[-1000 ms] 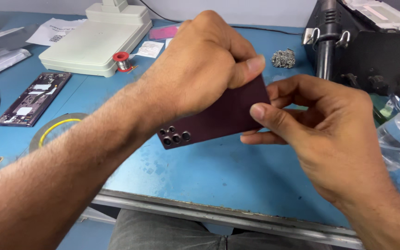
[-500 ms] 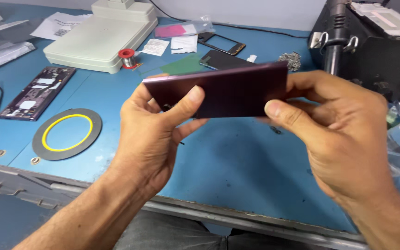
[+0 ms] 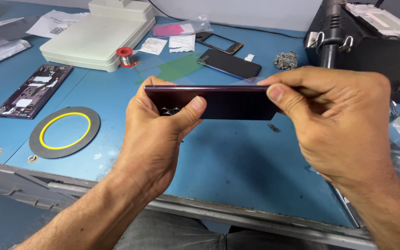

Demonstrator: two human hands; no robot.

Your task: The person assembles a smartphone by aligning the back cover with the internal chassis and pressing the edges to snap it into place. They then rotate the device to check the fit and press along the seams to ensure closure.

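Both hands hold a dark burgundy phone back cover (image 3: 230, 102) level above the blue work mat (image 3: 237, 166). My left hand (image 3: 156, 134) grips its left end, thumb pressed on the face beside the camera rings. My right hand (image 3: 339, 125) pinches the right end between thumb and fingers. The cover is turned nearly edge-on to me, long side horizontal.
A stripped phone body (image 3: 33, 90) and a grey ring with a yellow circle (image 3: 65, 132) lie at the left. A white machine (image 3: 96, 34), a solder spool (image 3: 125, 55), a green film (image 3: 177, 68), a dark phone screen (image 3: 230, 64) and a black station (image 3: 371, 41) stand behind.
The cover has been turned from tilted, back face up, to nearly edge-on and level. My left hand went from over the top to gripping the left end from below.
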